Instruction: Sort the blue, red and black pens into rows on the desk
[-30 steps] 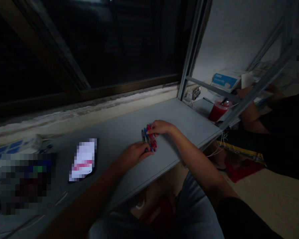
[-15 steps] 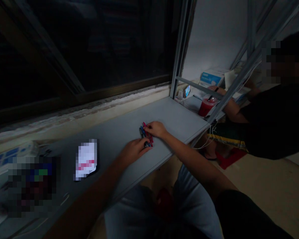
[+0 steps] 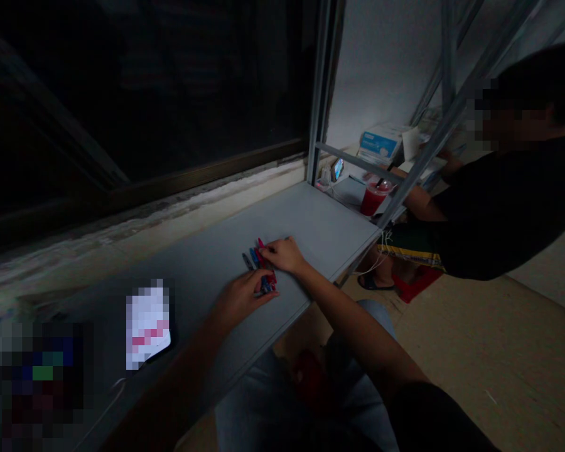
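Observation:
Three pens lie side by side on the grey desk (image 3: 294,220): a dark pen (image 3: 247,262) on the left, a blue pen (image 3: 253,256) in the middle and a pinkish-red pen (image 3: 261,243) on the right. My left hand (image 3: 240,298) is closed around their lower ends, its thumb across the dark and blue pens. With thumb and fingertips, my right hand (image 3: 285,254) grips the red pen near its upper part. Fingers partly cover the pens, and the dim light blurs their details.
A lit phone (image 3: 148,329) with a cable lies left of my hands. Beyond the metal bed frame (image 3: 407,194) are a red drink cup (image 3: 373,198), a blue-and-white box (image 3: 379,145) and a small propped phone (image 3: 338,168). A seated person (image 3: 513,201) is on the right.
The view has turned slightly, shifting the scene. The pens now lie more spread out at their upper ends, showing three separate tips; my left hand's fingers have opened a little around their lower ends.

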Available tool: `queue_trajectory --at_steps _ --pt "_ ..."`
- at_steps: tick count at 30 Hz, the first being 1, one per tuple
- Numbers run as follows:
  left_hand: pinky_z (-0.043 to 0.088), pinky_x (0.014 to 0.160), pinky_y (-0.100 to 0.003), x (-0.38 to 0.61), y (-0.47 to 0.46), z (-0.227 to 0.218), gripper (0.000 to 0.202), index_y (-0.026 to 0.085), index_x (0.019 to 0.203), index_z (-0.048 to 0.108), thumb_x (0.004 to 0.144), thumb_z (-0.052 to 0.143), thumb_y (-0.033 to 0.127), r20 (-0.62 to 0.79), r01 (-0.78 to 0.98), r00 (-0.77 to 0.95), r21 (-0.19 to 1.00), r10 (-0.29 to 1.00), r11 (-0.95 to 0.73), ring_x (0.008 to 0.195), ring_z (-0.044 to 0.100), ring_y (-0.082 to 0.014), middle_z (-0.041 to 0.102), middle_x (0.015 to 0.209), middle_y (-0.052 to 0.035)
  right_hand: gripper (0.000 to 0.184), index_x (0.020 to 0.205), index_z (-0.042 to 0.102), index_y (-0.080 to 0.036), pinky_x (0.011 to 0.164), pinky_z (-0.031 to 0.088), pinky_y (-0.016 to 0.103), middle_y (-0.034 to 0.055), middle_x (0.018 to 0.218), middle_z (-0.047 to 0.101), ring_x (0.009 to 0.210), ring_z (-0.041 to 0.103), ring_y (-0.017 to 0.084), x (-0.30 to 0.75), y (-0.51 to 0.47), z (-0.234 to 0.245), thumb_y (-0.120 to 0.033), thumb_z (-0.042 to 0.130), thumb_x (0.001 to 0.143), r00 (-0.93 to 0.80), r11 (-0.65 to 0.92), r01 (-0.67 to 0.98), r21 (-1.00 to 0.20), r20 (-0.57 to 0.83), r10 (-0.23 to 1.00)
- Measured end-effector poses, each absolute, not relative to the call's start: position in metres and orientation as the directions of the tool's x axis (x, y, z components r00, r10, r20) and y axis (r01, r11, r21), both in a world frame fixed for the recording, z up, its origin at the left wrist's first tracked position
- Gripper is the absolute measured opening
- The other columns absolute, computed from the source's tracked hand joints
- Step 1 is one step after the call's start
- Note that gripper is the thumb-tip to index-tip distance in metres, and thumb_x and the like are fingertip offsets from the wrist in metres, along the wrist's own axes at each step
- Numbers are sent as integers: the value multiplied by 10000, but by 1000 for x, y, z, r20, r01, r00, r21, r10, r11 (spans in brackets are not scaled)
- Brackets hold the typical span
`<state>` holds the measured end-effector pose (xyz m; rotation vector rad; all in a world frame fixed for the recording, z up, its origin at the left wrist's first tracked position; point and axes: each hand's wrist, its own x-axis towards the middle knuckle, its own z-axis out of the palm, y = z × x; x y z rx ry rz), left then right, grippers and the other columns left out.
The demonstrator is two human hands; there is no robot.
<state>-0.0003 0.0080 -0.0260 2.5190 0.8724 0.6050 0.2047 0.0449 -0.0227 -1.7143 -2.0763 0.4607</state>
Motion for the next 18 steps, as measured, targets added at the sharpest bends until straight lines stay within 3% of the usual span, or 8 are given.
queue_trajectory --at_steps 6,11,18 --pt "483 731 -289 -2 9 -25 266 224 1009 668 971 698 485 285 463 726 470 626 -751 761 612 -169 618 835 10 476 776 719 -166 798 271 305 -11 628 603 665 510 124 206 45 -25 -450 491 1083 -295 325 778 -538 144 945" --pt "506 742 -295 -4 10 -20 246 239 1026 679 972 691 479 285 455 736 464 614 -760 765 624 -170 639 863 3 415 729 652 -169 719 313 263 -29 620 539 622 493 114 209 49 -30 -411 532 1045 -244 294 658 -693 173 954" --pt "526 774 -310 -5 7 -16 258 239 1031 674 989 660 494 295 476 744 395 600 -785 800 646 -184 662 913 -20 239 739 527 -206 611 340 242 -45 623 515 604 477 129 210 56 -41 -362 641 879 -33 89 175 -981 85 996"
